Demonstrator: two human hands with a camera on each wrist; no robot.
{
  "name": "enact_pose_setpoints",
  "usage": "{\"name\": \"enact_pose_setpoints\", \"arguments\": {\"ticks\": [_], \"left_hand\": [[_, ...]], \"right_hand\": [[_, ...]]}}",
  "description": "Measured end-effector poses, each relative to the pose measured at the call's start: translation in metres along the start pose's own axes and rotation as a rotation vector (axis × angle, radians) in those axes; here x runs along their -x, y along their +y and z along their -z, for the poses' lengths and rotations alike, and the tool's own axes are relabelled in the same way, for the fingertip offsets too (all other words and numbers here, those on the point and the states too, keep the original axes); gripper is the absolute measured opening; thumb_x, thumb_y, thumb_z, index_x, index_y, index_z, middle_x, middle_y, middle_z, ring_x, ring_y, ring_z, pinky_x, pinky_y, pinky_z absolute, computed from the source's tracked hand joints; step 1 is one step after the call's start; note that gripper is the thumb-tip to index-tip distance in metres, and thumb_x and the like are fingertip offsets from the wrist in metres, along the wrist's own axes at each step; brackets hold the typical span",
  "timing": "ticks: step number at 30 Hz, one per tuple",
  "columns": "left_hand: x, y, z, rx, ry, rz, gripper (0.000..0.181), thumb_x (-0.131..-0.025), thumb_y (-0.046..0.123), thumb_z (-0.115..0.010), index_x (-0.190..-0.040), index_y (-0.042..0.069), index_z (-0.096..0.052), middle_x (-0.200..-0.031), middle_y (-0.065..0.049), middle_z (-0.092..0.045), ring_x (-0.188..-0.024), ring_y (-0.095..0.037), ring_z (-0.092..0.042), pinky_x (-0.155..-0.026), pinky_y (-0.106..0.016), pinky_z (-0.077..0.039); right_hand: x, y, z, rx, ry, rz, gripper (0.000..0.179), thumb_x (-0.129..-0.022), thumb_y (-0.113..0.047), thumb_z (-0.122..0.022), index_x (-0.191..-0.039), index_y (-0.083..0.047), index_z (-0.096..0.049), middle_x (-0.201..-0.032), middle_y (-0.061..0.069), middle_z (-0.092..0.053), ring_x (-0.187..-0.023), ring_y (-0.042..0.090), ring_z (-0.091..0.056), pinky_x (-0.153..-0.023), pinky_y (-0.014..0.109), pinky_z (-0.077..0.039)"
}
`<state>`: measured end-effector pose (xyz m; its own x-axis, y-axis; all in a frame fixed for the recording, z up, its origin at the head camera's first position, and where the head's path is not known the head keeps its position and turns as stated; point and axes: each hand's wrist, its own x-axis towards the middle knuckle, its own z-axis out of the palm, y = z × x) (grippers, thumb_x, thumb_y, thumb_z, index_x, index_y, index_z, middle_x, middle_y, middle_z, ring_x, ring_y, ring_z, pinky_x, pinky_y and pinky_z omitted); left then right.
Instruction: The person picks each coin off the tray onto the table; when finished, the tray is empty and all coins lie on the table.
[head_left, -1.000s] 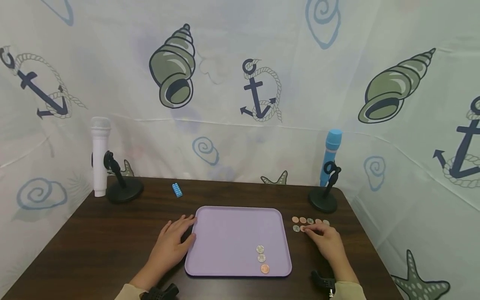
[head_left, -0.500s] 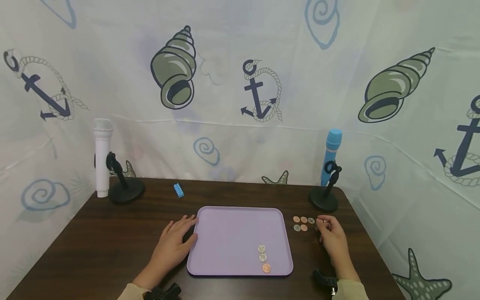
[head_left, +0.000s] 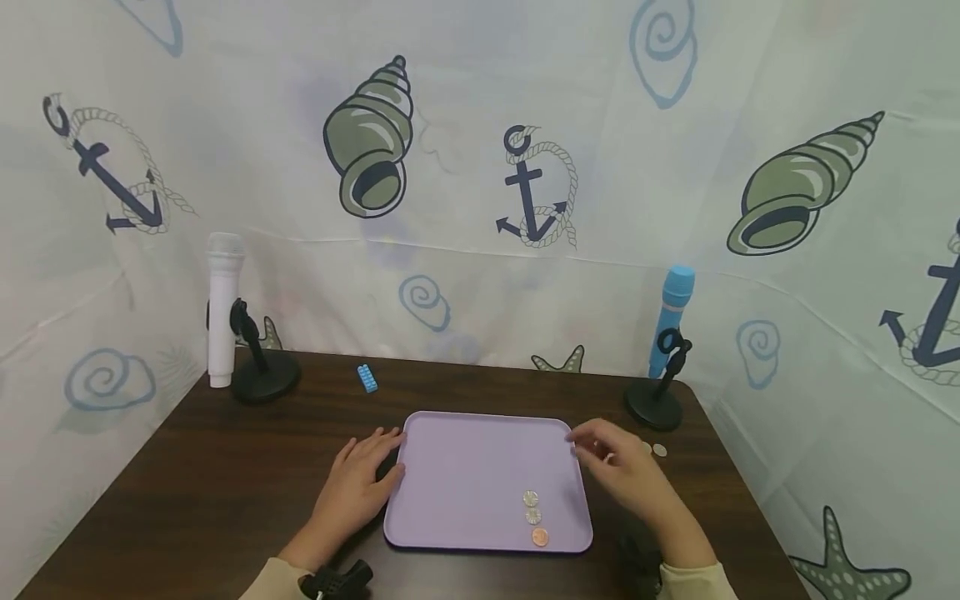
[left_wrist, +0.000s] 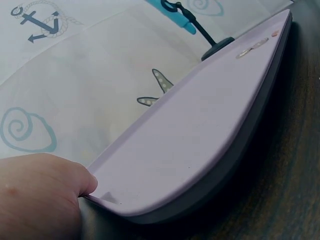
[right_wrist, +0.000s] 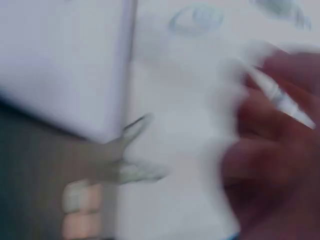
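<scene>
Right hand has moved off the worktop's right-edge coins, within tray reach: fingers bent, grasp indeterminate; left hand extended, touching tray.

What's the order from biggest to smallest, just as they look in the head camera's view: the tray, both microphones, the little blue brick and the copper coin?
1. tray
2. white microphone
3. blue microphone, partly behind its stand
4. blue brick
5. copper coin
</scene>
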<state>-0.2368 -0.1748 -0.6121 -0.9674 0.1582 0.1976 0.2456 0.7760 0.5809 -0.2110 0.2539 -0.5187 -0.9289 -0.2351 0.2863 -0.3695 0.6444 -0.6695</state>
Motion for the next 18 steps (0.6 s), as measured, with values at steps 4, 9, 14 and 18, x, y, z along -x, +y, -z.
{"name": "enact_pose_setpoints", "arguments": {"ticks": [4, 9, 14, 18], "left_hand": [[0.0, 0.001, 0.003, 0.005, -0.008, 0.008, 0.053, -0.105, 0.033, -0.07, -0.155, 0.019, -0.062, -0.167, -0.009, -0.055, -0.163, -0.039, -0.04, -0.133, -0.071, -0.013], [0.0, 0.001, 0.003, 0.011, -0.017, 0.018, 0.053, -0.105, 0.032, -0.07, -0.156, 0.019, -0.061, -0.167, -0.008, -0.055, -0.164, -0.038, -0.038, -0.133, -0.07, -0.012], [-0.001, 0.001, 0.003, 0.0, -0.024, 0.021, 0.053, -0.105, 0.033, -0.07, -0.156, 0.02, -0.061, -0.168, -0.007, -0.054, -0.164, -0.037, -0.038, -0.134, -0.07, -0.013], [-0.001, 0.0, 0.002, -0.007, -0.02, 0.026, 0.053, -0.105, 0.033, -0.07, -0.156, 0.021, -0.061, -0.167, -0.006, -0.054, -0.164, -0.036, -0.039, -0.134, -0.07, -0.013]], "right_hand": [[-0.009, -0.04, -0.012, 0.246, -0.438, 0.07, 0.039, -0.096, -0.007, -0.08, -0.129, -0.027, -0.074, -0.109, -0.003, -0.075, -0.089, 0.006, -0.065, -0.073, 0.025, -0.059], [-0.015, -0.045, -0.034, 0.414, -0.528, 0.094, 0.046, -0.093, -0.002, -0.08, -0.127, -0.032, -0.077, -0.11, -0.005, -0.074, -0.091, 0.009, -0.07, -0.075, 0.029, -0.061], [-0.02, -0.029, -0.049, 0.406, -0.516, 0.098, 0.031, -0.093, -0.006, -0.081, -0.11, -0.032, -0.082, -0.098, -0.008, -0.071, -0.089, 0.009, -0.07, -0.074, 0.027, -0.059], [-0.02, -0.02, -0.058, 0.373, -0.5, 0.135, 0.021, -0.092, -0.01, -0.084, -0.102, -0.029, -0.08, -0.092, -0.008, -0.065, -0.078, 0.002, -0.058, -0.069, 0.023, -0.052]]}}
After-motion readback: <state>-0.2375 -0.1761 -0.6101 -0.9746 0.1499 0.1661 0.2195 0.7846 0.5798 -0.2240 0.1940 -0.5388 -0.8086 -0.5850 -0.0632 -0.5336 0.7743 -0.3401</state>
